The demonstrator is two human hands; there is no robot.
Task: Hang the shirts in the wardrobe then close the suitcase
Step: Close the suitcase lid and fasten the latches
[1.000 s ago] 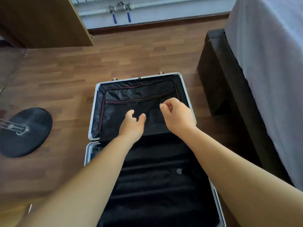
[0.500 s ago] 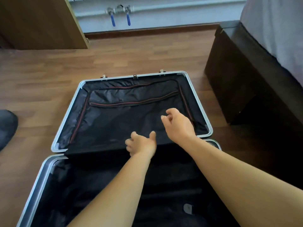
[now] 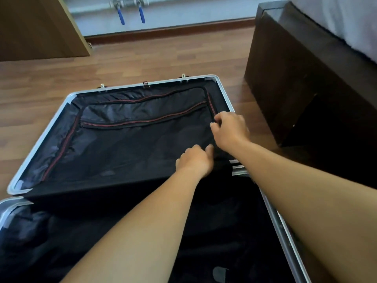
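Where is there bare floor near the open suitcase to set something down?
Bare wood floor lies beyond the suitcase, up to the wall pipes, and left of it below the wooden panel. Right side is tight: dark bed base stands close, and both the left hand and right hand work at that corner.

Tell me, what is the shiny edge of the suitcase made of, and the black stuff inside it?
The suitcase rim looks like metal, probably aluminium: silvery, smooth, catching light. The lining looks like thin synthetic cloth, perhaps nylon: black, wrinkled, slightly glossy, with red zip lines.
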